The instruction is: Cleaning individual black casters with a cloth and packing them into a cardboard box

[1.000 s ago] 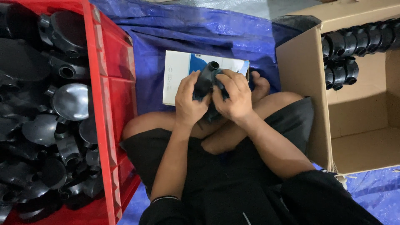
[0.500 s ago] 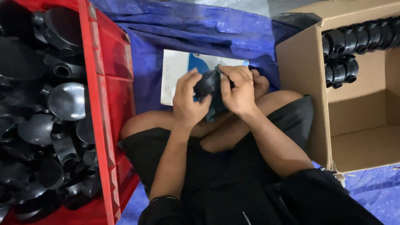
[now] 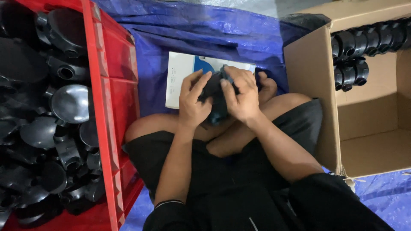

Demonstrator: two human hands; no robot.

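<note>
A black plastic fitting (image 3: 216, 96) is pinched between the fingers of the left hand (image 3: 192, 105) and right hand (image 3: 242, 98), above the lap.

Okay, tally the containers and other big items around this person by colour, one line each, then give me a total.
Red: 1, the red crate of black fittings
Brown: 1, the cardboard box
Blue: 1, the tarp
White and blue: 1, the small carton
Black: 1, the fitting held in both hands
Total: 5
</note>
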